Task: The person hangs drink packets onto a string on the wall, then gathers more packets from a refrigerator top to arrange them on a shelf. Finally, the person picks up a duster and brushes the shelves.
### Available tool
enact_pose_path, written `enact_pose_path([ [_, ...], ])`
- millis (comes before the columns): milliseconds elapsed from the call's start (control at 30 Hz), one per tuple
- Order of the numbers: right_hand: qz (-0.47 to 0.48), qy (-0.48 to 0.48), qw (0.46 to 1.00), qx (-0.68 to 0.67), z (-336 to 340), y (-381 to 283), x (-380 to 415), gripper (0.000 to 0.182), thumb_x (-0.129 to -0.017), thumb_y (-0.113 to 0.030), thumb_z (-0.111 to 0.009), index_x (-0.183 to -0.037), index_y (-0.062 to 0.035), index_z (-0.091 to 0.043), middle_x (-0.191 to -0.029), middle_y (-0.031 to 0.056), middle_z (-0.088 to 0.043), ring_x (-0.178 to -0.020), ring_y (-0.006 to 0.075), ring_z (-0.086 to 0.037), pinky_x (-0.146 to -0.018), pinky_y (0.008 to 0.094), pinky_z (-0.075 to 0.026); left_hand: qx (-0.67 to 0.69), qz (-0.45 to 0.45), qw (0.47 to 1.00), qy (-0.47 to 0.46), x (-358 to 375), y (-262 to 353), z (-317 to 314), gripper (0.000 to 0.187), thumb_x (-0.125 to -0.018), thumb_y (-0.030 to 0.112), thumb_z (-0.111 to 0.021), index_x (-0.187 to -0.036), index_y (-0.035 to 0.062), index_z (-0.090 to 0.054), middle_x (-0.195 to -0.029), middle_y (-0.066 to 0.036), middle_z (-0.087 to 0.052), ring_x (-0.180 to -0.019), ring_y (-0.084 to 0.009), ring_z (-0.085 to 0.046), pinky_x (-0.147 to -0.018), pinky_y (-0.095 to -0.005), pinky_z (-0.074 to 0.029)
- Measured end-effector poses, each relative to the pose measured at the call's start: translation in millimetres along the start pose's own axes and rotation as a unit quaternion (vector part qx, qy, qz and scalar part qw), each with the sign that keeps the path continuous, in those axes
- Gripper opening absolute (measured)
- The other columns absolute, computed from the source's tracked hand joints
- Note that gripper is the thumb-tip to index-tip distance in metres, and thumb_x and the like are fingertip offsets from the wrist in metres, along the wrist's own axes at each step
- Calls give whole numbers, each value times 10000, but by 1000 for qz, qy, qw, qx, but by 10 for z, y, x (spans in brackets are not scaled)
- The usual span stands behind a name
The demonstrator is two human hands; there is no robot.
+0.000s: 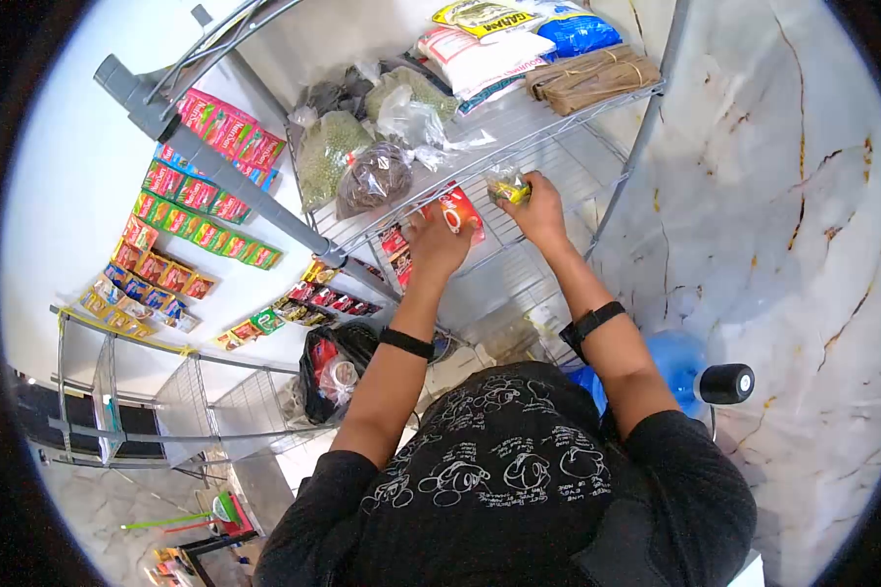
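Observation:
My left hand point(433, 243) grips a red packet point(460, 210) against the front edge of a wire shelf point(548, 161). A little to the right, my right hand point(538, 210) holds a small clear packet with yellow contents point(507, 186) at the same shelf. Both arms reach up from my dark printed shirt, each with a black band at the wrist. On the shelf just behind the hands lie clear bags of green and brown dry goods point(362, 161).
White and blue sacks point(499, 44) and brown bundles point(592, 78) lie farther back on the shelf. Strips of red and green sachets point(201, 196) hang on the white wall at left. A blue water bottle point(675, 362), a black bag point(333, 367) and lower wire racks point(196, 411) stand below.

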State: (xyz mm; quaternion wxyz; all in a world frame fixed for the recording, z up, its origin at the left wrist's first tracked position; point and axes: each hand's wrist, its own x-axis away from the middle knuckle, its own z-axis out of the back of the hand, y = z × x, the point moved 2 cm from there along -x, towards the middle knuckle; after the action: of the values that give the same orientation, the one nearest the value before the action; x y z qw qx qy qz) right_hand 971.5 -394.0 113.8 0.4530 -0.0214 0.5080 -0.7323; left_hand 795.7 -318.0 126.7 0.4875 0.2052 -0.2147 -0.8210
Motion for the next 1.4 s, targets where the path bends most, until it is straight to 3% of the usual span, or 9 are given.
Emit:
enact_pose_path([
  [100, 18, 37, 999, 17, 12, 55, 24, 480, -642, -221, -797, -964, 16, -533, -930, 214, -598, -903, 381, -562, -781, 432, -460, -187, -76, 976, -85, -16, 65, 38, 963, -665, 448, -751, -1442, 257, -216, -1461, -256, -163, -1341, -465, -180, -1012, -645, -224],
  [333, -25, -70, 997, 18, -49, -36, 105, 500, -617, -220, -807, -962, 9, -527, -927, 209, -585, -868, 373, -566, -753, 423, -466, -167, -3, 983, -71, -152, 59, -41, 902, -719, 499, -696, -1437, 194, -243, -1435, -277, -202, -1315, -460, -238, -1030, -622, -194],
  [533, 200, 97, 968, 119, 117, -583, 325, 395, -681, -98, -694, -1028, -10, -527, -1052, 201, -515, -946, 342, -537, -741, 406, -461, -21, 25, 999, 25, -120, -61, -53, 848, -785, 413, -642, -1431, 84, -203, -1395, -324, -245, -1225, -491, -358, -1014, -548, -287],
  [600, 185, -76, 978, 50, -77, -607, 386, 334, -721, -71, -642, -1032, -23, -531, -1026, 189, -528, -920, 364, -544, -753, 431, -467, -38, 9, 998, 54, -7, -17, 16, 794, -802, 338, -617, -1414, 36, -210, -1378, -328, -262, -1228, -489, -352, -1010, -554, -289],
  [800, 152, -171, 973, 44, -505, -708, 346, 348, -768, -144, -591, -1085, -24, -511, -1044, 215, -563, -847, 410, -609, -718, 476, -508, 51, -101, 993, 34, 475, 256, 394, 724, -795, 149, -591, -1398, -18, -225, -1411, -371, -160, -1281, -515, -262, -1037, -474, -318],
  [967, 101, -274, 934, 205, -842, -907, 279, 413, -731, -157, -605, -1076, 61, -538, -898, 236, -613, -824, 406, -625, -706, 439, -523, 131, -200, 970, -39, 850, 31, 672, 536, -828, 167, -631, -1310, 38, -434, -1112, -195, -603, -1068, -317, -572, -941, -408, -423],
  [1033, 140, -253, 933, 217, -958, -966, 213, 266, -754, -145, -582, -921, 59, -622, -976, 254, -622, -909, 385, -620, -743, 431, -514, 245, -175, 946, -123, 1006, 24, 968, 471, -855, 153, -609, -1286, 33, -459, -1064, -165, -621, -1019, -261, -586, -908, -375, -440],
  [1200, 171, -268, 905, 284, -1484, -524, -267, 328, -813, -212, -569, -1083, -27, -599, -1065, 227, -608, -957, 366, -604, -824, 442, -481, 417, -148, 866, -234, 1359, -438, 1562, 296, -908, 135, -565, -1175, 10, -541, -894, -57, -630, -823, -104, -594, -758, -267, -480],
  [1400, 248, -283, 846, 378, -1757, -413, -720, 372, -828, -286, -579, -1174, -149, -574, -1156, 173, -587, -1061, 345, -557, -894, 438, -445, 434, -9, 896, 96, 1336, -1467, 1593, 218, -873, 106, -543, -1062, 3, -575, -757, -50, -607, -680, -106, -583, -644, -248, -475],
])
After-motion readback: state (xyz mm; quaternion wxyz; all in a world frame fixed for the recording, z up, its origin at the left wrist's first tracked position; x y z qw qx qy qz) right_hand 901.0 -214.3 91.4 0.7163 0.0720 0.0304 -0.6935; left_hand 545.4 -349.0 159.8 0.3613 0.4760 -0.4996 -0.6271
